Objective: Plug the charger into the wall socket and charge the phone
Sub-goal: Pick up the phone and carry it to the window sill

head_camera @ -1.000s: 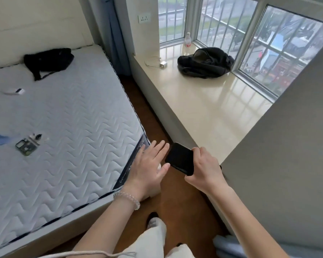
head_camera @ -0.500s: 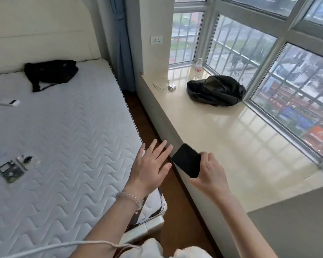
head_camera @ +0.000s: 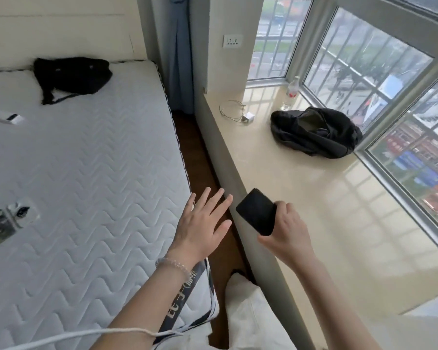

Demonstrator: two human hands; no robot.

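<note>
Bedroom, mattress (head_camera: 86, 185) left, wide window ledge (head_camera: 326, 210) right. Right hand (head_camera: 286, 233) clamped on dark phone (head_camera: 257, 210), held above ledge's near edge. Left hand (head_camera: 200, 226) empty, fingers spread, just beside phone. Charger (head_camera: 247, 118) with coiled cable far up ledge — well apart from both hands, below wall socket (head_camera: 232, 41).

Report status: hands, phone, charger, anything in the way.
Right hand grips phone; left hand open, empty. Charger unplugged on windowsill below wall socket. Path along sill clear; black bag off to the side.
</note>
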